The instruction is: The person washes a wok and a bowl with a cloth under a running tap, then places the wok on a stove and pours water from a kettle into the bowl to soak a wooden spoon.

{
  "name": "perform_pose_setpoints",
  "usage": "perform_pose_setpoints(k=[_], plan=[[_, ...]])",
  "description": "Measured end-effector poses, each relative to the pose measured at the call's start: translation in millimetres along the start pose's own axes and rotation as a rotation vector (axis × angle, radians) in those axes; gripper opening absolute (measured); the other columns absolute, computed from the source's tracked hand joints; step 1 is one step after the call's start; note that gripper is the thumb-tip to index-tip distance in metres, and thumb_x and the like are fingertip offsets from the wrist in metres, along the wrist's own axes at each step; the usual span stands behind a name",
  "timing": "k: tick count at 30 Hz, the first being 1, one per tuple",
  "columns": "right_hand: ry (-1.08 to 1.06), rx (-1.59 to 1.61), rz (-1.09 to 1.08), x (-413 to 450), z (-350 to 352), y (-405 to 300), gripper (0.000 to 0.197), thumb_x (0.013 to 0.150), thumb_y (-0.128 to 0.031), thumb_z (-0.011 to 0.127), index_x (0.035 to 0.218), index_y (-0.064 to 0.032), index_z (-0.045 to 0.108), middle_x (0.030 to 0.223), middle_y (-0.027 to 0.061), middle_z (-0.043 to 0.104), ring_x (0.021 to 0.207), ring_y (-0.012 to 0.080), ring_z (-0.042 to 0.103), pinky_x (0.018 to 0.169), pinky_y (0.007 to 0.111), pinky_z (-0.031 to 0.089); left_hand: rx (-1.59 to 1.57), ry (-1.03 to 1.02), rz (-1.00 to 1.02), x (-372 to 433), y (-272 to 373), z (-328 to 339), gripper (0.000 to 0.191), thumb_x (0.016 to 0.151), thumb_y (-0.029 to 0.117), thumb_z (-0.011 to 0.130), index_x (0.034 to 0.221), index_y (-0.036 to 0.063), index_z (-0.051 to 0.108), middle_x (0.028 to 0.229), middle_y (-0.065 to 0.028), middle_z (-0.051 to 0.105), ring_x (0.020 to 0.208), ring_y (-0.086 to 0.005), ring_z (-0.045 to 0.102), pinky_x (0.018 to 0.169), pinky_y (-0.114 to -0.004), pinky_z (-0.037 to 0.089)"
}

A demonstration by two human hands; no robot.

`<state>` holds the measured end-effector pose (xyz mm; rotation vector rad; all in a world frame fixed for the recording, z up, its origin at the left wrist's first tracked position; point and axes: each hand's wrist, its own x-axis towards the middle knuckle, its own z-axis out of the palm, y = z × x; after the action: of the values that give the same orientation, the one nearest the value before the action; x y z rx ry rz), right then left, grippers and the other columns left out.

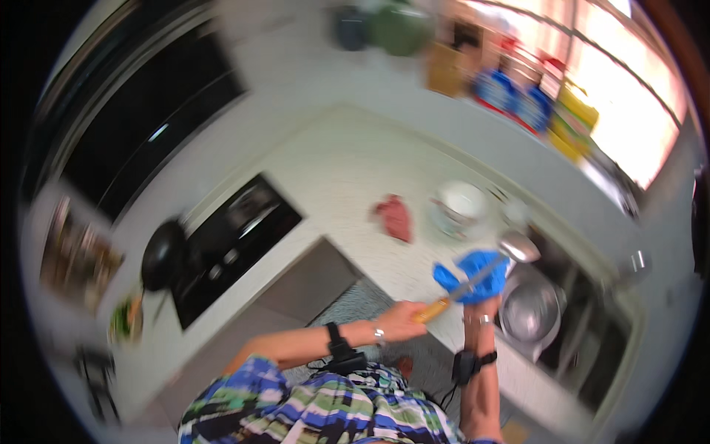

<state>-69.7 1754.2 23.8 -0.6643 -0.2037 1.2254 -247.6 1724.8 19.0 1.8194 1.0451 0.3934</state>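
Observation:
My left hand (400,322) is closed around the yellow handle of a metal ladle (518,247), which slants up to the right. The ladle's bowl is above the left edge of the sink, over a metal basin. My right hand (488,305) is at a bright blue cloth (480,275) behind the ladle's shaft. The cloth covers its fingers, so their grip is hidden. A reddish cloth (395,217) lies on the pale counter, left of stacked white bowls (459,201). The picture is blurred.
A metal basin (530,308) sits in the sink (582,344) at the right. On the left are a black cooktop (238,250), a dark wok (165,255) and a container of greens (125,319). Blue and yellow packages (571,119) stand on the window ledge.

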Motion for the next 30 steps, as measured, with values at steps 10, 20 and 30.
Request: perform_pose_setpoints(k=[10,20,30], plan=[[-0.794,-1.004,-0.189,-106,74,144,0.022,0.079,-0.014,0.052,0.092,0.0028,0.057,0.078,0.0018,0.057,0.071,0.0108,0.051,0.067,0.024,0.043,-0.111,0.812,0.014,-163,-55,-152,0.043,0.063,0.009,0.063,0.1,0.0084,0.041,0.067,-0.0063,0.056,0.057,-0.0152,0.055,0.051,-0.028,0.043],[-0.57,-0.922,0.142,-118,98,255,0.021,0.084,-0.016,0.05,0.096,0.0017,0.055,0.081,0.0043,0.058,0.069,0.012,0.054,0.061,0.024,0.046,-0.873,1.182,-0.225,-464,-167,-320,0.014,0.077,0.007,0.055,0.087,-0.0026,0.053,0.068,-0.0107,0.059,0.046,-0.0138,0.055,0.037,-0.022,0.044],[-0.589,-1.022,0.151,-159,171,314,0.023,0.085,-0.019,0.051,0.095,0.0006,0.057,0.078,0.0007,0.057,0.067,0.008,0.05,0.059,0.021,0.042,-1.288,1.014,-0.526,-590,-306,-412,0.03,0.079,0.022,0.058,0.094,-0.0037,0.053,0.068,-0.0089,0.056,0.047,-0.0123,0.051,0.039,-0.019,0.041]])
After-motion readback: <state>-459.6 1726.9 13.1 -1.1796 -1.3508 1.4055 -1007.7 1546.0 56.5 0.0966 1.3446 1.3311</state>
